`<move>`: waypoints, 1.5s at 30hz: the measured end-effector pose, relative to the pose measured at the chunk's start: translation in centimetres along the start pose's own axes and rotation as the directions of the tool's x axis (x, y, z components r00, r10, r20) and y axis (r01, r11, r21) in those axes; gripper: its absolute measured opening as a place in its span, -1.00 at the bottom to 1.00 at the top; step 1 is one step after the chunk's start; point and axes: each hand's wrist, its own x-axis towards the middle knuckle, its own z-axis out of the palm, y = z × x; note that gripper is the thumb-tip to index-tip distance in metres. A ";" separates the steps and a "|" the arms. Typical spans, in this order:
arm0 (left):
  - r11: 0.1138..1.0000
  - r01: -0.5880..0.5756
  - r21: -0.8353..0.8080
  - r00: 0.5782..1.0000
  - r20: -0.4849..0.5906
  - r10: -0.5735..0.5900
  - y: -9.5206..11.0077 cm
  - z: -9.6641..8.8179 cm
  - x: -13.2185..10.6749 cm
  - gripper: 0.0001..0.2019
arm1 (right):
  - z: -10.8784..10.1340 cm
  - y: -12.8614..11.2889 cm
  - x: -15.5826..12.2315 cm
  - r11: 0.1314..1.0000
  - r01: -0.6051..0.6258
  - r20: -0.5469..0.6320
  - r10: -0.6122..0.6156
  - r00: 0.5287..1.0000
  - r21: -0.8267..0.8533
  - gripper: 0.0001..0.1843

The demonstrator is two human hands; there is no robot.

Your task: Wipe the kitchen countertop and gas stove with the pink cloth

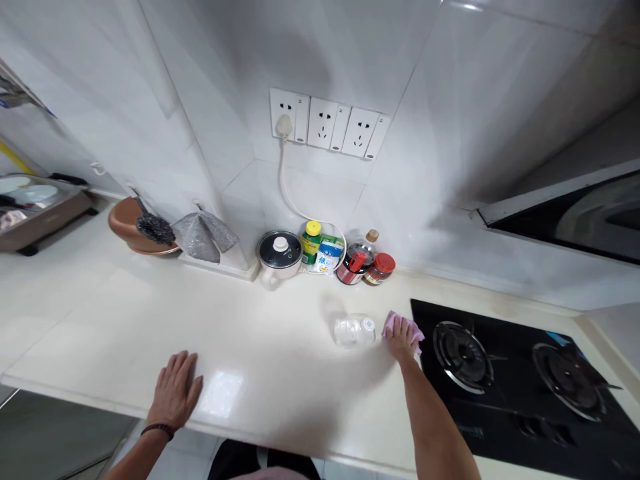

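Note:
My right hand presses down on a pink cloth, which lies crumpled on the counter beside the stove's left edge. Just left of the cloth, a clear jar or bottle rests on its side. Its round end, with a pale blue mark, faces the cloth, and a small gap separates the two. Near the front edge of the white counter, my left hand lies flat, fingers stretched out and holding nothing. A dark bracelet circles that wrist.
A black gas stove fills the right side. Along the wall stand a small lidded pot, a yellow-capped green bottle, a dark sauce bottle and a red-lidded jar. A brown basin leans farther left.

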 end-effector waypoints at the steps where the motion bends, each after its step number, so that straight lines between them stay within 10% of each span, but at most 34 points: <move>1: 1.000 0.001 -0.001 1.000 0.003 -0.001 0.0 0.0 0.0 -0.36 | 0.0 -0.1 -0.4 1.000 0.004 -0.002 -0.004 1.000 0.000 -0.25; 17: 0.996 0.047 -0.073 0.999 0.021 -0.045 0.7 -0.5 0.5 -0.34 | 5.3 3.1 -18.1 0.966 0.169 -0.031 -0.179 0.983 -0.197 -0.20; 36: 1.000 0.025 -0.002 1.000 0.016 -0.025 0.6 -0.4 -0.1 -0.36 | 0.4 -5.4 4.4 0.993 0.092 0.005 -0.092 0.996 -0.073 -0.25; 45: 1.000 0.030 -0.009 0.999 0.013 -0.029 0.6 -0.6 0.0 -0.38 | 0.7 -6.1 3.8 0.990 0.123 0.022 -0.121 0.992 -0.073 -0.24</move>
